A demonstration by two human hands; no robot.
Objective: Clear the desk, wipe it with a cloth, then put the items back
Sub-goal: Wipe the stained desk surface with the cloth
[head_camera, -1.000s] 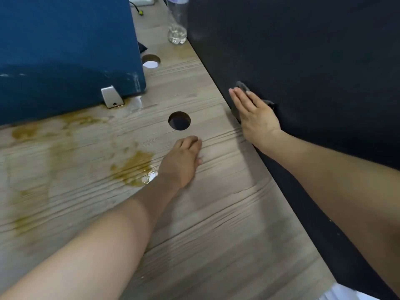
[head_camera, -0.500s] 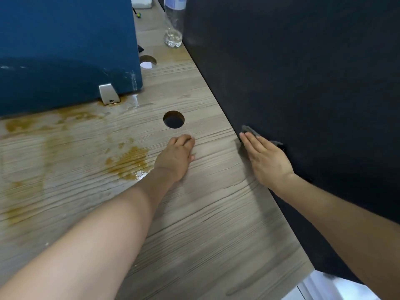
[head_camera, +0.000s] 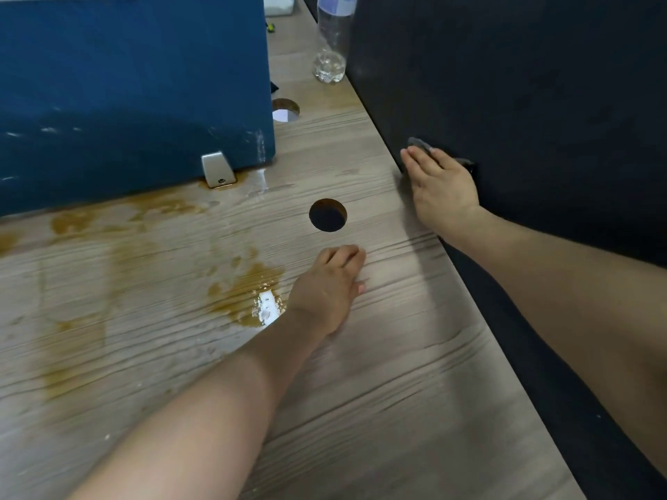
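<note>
Pressing cloth (head_camera: 418, 143) flat-fingered — right hand (head_camera: 442, 185), left hand (head_camera: 326, 288) flat on desk (head_camera: 397, 391), no writing legible

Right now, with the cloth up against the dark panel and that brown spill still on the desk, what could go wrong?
The left hand rests right beside the wet brown spill; its wrist may smear it. The right hand presses the cloth against the black panel, away from the stains. A wide sweep could knock over the water bottle standing by that panel.

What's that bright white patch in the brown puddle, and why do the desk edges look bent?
Head view: the patch is glare on the wet spill beside the left hand; the wide-angle lens bows the desk; the dark panel swallows detail.
</note>
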